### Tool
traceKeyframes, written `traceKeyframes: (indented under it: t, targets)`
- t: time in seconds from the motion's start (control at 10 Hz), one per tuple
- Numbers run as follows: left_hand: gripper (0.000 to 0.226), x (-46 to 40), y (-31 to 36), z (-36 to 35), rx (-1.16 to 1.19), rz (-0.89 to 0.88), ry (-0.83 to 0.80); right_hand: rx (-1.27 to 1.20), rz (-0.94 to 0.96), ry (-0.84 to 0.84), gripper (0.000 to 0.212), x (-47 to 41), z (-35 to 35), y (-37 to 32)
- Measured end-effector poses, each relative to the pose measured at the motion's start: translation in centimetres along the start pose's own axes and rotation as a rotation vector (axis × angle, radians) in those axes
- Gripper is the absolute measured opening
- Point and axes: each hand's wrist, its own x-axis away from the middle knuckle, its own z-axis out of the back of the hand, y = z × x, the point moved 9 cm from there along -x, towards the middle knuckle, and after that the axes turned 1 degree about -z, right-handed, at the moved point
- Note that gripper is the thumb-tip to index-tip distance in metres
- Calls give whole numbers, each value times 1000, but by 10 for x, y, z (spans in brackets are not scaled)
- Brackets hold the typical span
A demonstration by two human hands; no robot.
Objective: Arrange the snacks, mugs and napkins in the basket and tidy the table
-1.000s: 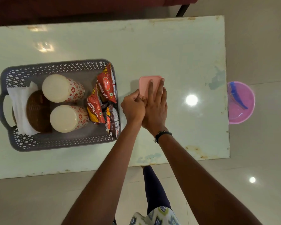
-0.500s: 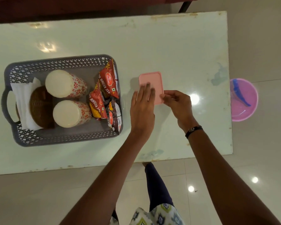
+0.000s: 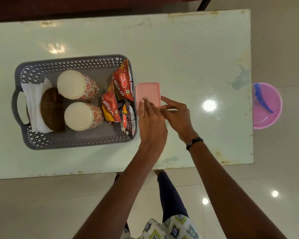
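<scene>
While both hands work at the pink box, the scene reads so:
Basket (image 3: 72,142): grey, on the table (image 3: 188,49); holds two mugs (image 3: 77,84), white napkins (image 3: 32,102), a brown woven piece (image 3: 51,109), snack packets (image 3: 123,83).
Packet writing: "Haldiram's", "BHUJIA SEV".
Pink box (image 3: 148,91): lidded, just beside the basket.
Left hand (image 3: 152,123): fingers flat on the lid.
Right hand (image 3: 178,116): fingers loosely spread, fingertip at the box's edge.
Pink bucket (image 3: 267,118): on the floor, blue scoop inside.

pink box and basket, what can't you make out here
Head view only:
- pink box: contents hidden by its lid; near edge covered by the left hand.
- brown wicker piece: what it is, partly behind the mugs.
- dark snack packet: print too small.
</scene>
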Motion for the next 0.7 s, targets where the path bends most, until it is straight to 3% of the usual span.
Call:
traceKeyframes:
  t: [0.4, 0.5, 0.6, 0.7]
  targets:
    - [70, 6, 2, -6, -91, -39, -28, 78, 45, -14, 42, -1, -6, -5]
    - [63, 13, -1, 8, 70, -111, 84, 159, 53, 31, 45, 12, -5, -12]
    - [58, 29, -17, 31, 319, -211, 251, 137, 104, 193, 45, 37, 7, -32]
    - [50, 56, -62, 56, 434, -145, 328, 57, 115, 229, 41, 82, 5, -49]
